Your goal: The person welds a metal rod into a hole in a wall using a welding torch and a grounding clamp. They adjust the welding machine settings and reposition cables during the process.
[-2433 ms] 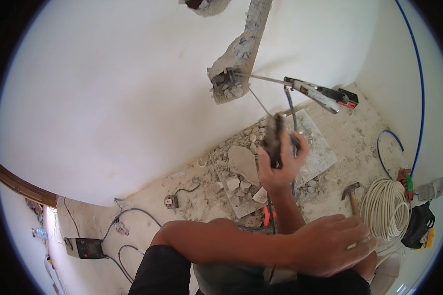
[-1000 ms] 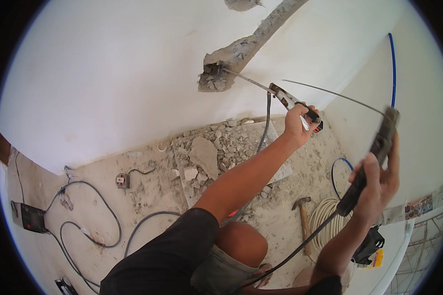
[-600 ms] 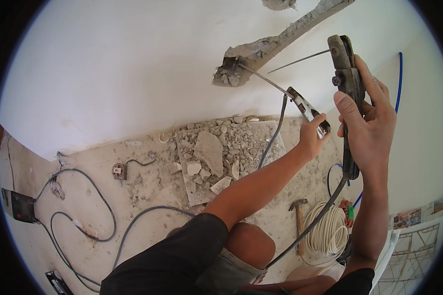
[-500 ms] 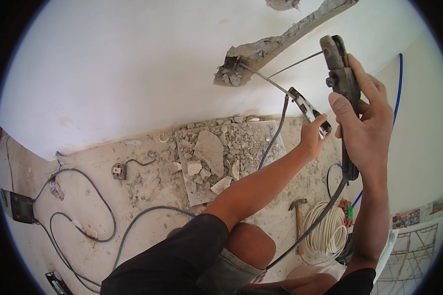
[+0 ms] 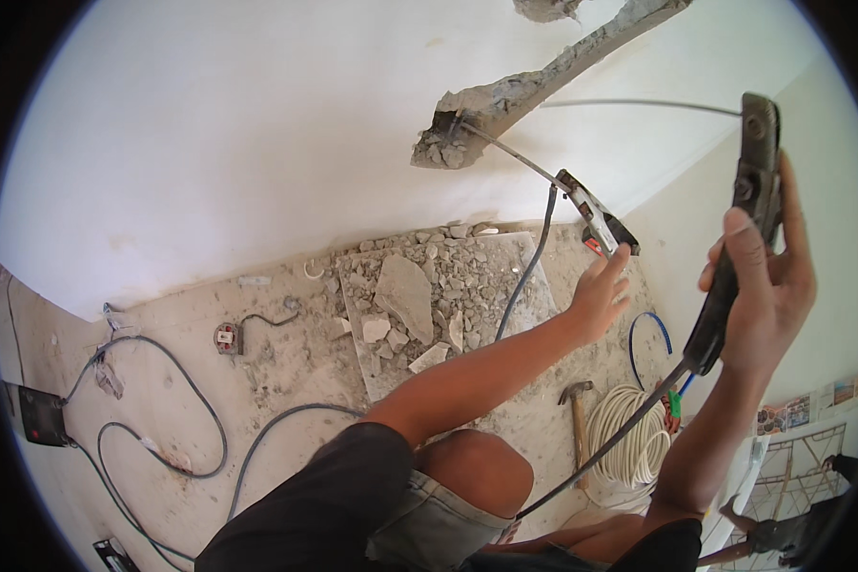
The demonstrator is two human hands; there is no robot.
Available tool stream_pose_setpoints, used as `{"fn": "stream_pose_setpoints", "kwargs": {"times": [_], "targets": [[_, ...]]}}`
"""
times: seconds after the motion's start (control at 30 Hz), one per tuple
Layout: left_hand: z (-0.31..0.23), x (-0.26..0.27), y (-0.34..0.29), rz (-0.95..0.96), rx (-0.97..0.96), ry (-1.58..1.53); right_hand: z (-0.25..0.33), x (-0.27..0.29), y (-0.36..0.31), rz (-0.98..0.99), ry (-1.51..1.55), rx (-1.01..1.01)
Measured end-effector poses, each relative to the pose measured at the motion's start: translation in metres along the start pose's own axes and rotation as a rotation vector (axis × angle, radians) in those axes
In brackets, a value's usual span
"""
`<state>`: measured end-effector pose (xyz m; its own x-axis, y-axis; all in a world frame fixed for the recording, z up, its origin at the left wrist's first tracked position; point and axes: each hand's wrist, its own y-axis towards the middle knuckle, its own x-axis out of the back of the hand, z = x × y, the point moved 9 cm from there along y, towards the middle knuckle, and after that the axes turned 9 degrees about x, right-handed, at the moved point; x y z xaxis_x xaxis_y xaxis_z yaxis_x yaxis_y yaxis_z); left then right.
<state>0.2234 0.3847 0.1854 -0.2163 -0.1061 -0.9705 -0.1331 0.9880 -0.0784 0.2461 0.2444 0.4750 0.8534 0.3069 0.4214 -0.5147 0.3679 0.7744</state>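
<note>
Our right hand [image 5: 767, 310] gripping the black electrode holder [image 5: 758, 172], our left hand [image 5: 596, 297] unclenched beside the clamp [image 5: 593, 214], free room between them, clamp on a bar [image 5: 510, 153] from the ragged-edged wall cavity [image 5: 440, 141], printed sheets [image 5: 820, 405] unreadable to us

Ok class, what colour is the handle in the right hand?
The handle is black, shown best in the head view.
</note>
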Motion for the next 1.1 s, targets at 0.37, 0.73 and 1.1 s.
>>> {"fn": "stream_pose_setpoints", "kwargs": {"times": [0.37,0.73,1.1], "targets": [[0.025,0.124,-0.128,-0.103,0.275,0.389,0.0,-0.045,-0.015,0.164,-0.151,0.037],[0.073,0.211,-0.244,-0.256,0.425,0.977,0.012,-0.028,-0.018,0.031,-0.045,0.14],[0.047,0.162,-0.342,-0.184,0.183,2.001,-0.077,-0.059,-0.1,-0.282,0.101,0.1]]}}
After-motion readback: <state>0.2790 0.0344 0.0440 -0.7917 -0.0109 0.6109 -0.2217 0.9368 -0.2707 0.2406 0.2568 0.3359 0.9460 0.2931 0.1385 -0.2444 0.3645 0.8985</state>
